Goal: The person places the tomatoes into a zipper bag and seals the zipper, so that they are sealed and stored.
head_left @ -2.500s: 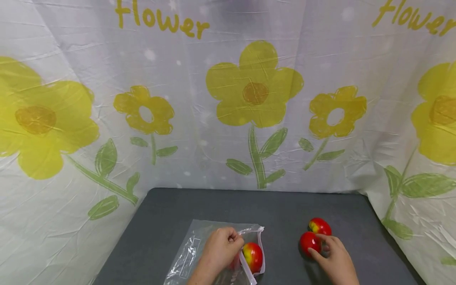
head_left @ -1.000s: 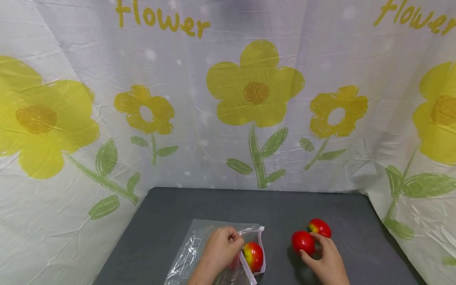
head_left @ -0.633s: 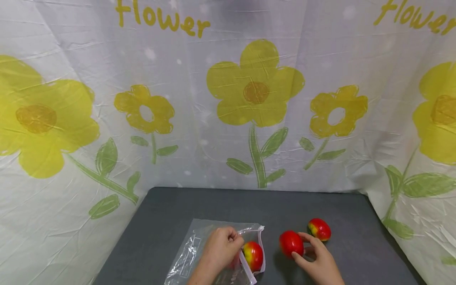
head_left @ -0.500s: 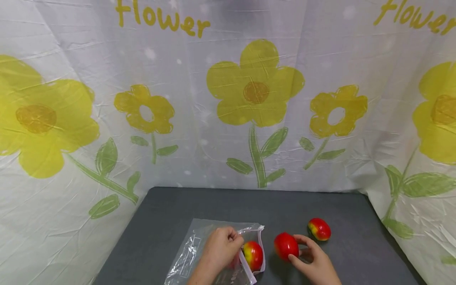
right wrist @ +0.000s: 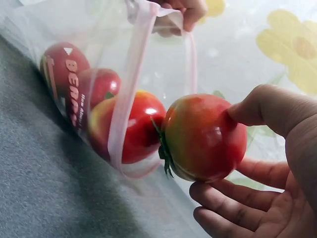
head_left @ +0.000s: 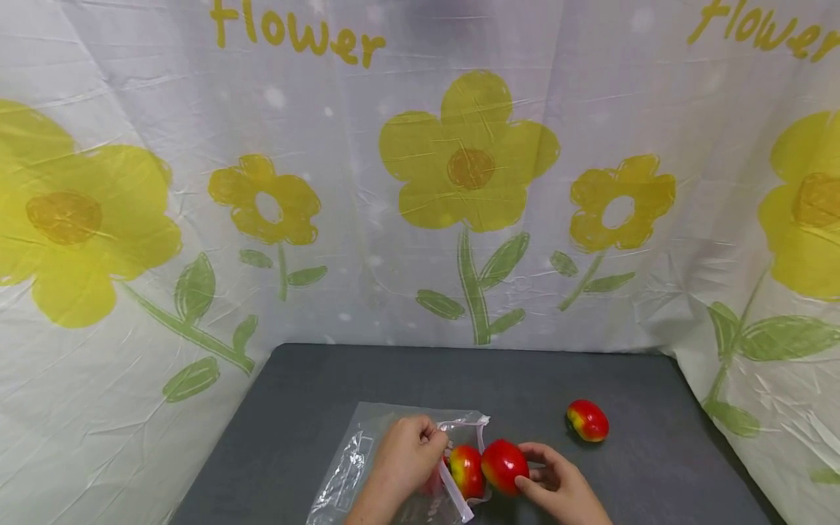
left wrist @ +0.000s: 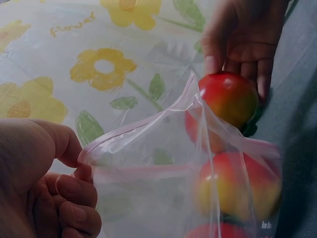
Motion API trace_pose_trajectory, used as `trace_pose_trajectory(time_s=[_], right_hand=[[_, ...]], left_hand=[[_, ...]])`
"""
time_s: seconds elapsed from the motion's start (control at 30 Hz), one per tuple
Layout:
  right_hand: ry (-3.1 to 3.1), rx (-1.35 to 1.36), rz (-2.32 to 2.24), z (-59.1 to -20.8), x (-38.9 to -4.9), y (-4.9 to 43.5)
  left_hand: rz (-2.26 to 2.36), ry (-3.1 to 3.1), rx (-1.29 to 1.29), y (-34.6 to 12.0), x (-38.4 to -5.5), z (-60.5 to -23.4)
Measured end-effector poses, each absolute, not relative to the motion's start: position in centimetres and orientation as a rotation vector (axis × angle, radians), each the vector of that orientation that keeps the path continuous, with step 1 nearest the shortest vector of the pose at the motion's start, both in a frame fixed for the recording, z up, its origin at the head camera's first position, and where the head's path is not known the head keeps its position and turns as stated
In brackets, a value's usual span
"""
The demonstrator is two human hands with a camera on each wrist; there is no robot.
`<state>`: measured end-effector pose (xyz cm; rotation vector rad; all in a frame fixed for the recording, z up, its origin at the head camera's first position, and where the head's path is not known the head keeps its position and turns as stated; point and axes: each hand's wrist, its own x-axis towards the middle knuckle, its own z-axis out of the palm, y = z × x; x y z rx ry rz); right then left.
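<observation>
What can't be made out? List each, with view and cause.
Head view: the near end of the bag, cut off by the bottom edge.
Head view: most of the tomatoes deeper in the bag, hidden behind the left hand.
Left wrist view: the rest of the lowest tomato, cut off by the bottom edge.
Right wrist view: the fine lettering on the bag, too small and blurred to read.

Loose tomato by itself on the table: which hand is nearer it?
Right. The right hand, holding another tomato, is on the person's side of the loose tomato; the left hand is well to its left, pinching the bag.
</observation>
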<state>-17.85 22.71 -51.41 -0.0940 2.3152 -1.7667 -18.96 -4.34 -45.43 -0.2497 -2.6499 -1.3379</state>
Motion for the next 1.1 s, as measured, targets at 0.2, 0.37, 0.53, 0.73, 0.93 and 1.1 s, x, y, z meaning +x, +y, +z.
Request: trace_pose_trajectory(time_s=[0.2, 0.37, 0.53, 0.73, 0.93, 1.1], right_hand=[[2.302, -0.121, -1.747, -51.7, -18.0, 21.8], [2.315, -0.166, -1.713, -51.8, -18.1, 21.0], [2.377, -0.216, -1.642, -52.0, -18.3, 20.2], [2.323, -0.307, -1.634, -52.0, -18.4, 19.3], [2.207, -0.341, -1.653, -51.9, -18.5, 18.6], [2.145, -0.434, -1.677, -52.0, -18.5, 18.4]], left_hand=[[-1.341, -2.636, -0.285, -4.4, -19.0, -45.4], [-1.342, -2.644, -0.299, -4.4, -19.1, -45.4], [-1.306, -2.683, -0.270, -4.4, -19.2, -45.4], [-1.330, -2.726, -0.232, -4.3, -19.2, -45.4], [-1.451, -2.791, -0.137, -4.2, -19.1, -45.2], [-1.413, -2.794, -0.137, -4.2, -19.1, -45.2]])
